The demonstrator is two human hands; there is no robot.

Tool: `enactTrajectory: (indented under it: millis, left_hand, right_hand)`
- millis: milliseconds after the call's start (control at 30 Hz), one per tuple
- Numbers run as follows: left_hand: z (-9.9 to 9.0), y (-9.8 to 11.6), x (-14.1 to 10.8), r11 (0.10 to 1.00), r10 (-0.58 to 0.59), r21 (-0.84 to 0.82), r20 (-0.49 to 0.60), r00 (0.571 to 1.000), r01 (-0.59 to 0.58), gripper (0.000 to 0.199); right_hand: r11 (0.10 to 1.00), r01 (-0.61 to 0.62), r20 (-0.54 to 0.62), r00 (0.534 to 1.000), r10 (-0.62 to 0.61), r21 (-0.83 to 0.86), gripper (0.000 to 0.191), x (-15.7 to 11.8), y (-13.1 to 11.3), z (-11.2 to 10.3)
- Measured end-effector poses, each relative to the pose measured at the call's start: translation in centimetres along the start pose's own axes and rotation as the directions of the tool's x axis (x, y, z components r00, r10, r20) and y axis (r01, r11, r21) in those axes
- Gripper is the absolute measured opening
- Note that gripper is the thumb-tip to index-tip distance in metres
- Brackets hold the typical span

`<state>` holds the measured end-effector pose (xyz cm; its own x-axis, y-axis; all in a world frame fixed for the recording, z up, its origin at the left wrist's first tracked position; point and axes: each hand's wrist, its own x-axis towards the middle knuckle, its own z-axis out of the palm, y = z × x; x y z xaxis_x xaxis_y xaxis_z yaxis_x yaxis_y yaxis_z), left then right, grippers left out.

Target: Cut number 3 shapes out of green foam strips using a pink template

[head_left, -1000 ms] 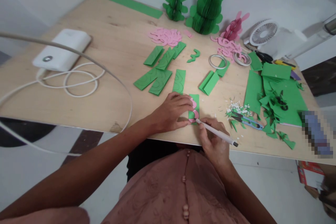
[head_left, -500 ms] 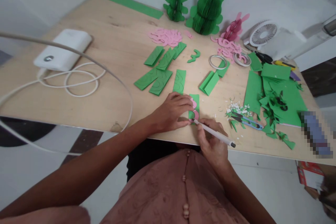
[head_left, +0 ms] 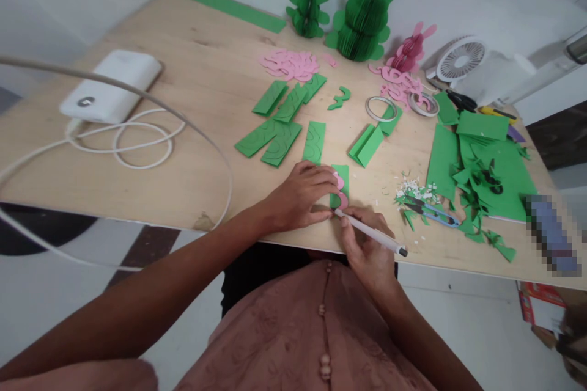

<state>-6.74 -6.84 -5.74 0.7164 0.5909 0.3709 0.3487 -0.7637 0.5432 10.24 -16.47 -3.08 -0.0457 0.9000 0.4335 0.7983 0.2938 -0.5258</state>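
Note:
Near the table's front edge, my left hand (head_left: 302,195) presses a curved pink paper piece (head_left: 342,200) onto a small green paper strip (head_left: 345,176). Its fingers lie spread, with the fingertips on the pink piece. My right hand (head_left: 369,247) is closed around a white pen (head_left: 371,233), whose tip meets the lower end of the pink piece. Green strips with drawn curves (head_left: 282,143) lie beyond my left hand, and a folded green piece (head_left: 365,145) lies farther to the right. A green curved cutout (head_left: 339,98) rests behind them.
Blue snips (head_left: 440,215) lie among paper scraps at the right, beside green sheets (head_left: 513,171). Honeycomb paper figures (head_left: 364,24) and a small fan (head_left: 461,60) stand at the back. A white power bank (head_left: 112,85) with a looping cable is at the left.
My right hand and the pen have shifted slightly left, the pen tip moving along the lower end of the pink piece. My left hand stays in place.

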Motion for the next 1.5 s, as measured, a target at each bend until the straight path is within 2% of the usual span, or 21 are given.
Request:
enactTrajectory:
  millis: [400,467,600,700,1067,1500]
  left_hand:
    - [0.0,0.0,0.0,1.000,0.012,0.000,-0.022,1.000,-0.012,0.028]
    - [0.0,0.0,0.0,1.000,0.010,-0.001,-0.019,1.000,-0.010,0.027]
    - [-0.1,0.1,0.0,1.000,-0.003,-0.014,-0.005,1.000,0.003,0.025]
    - [-0.2,0.2,0.1,1.000,-0.011,-0.022,-0.002,1.000,0.011,0.024]
    - [-0.1,0.2,0.0,1.000,-0.011,-0.010,-0.001,1.000,0.011,0.025]
    - [-0.1,0.2,0.1,1.000,-0.010,-0.006,0.001,1.000,0.010,0.027]
  right_hand:
    - [0.996,-0.048,0.019,0.999,0.047,0.072,0.013,0.0,0.1,0.3]
    - [0.987,-0.093,0.027,0.996,0.090,0.128,0.012,-0.1,0.3,0.3]
    - [0.930,-0.253,0.040,0.967,0.252,0.266,0.013,-0.2,1.0,0.0]
    - [0.904,-0.320,0.041,0.946,0.322,0.283,0.013,-0.2,1.3,-0.3]
    - [0.893,-0.323,0.107,0.946,0.305,0.312,0.014,-0.2,1.1,0.3]
    - [0.907,-0.288,0.105,0.957,0.269,0.307,0.011,0.1,0.9,0.4]
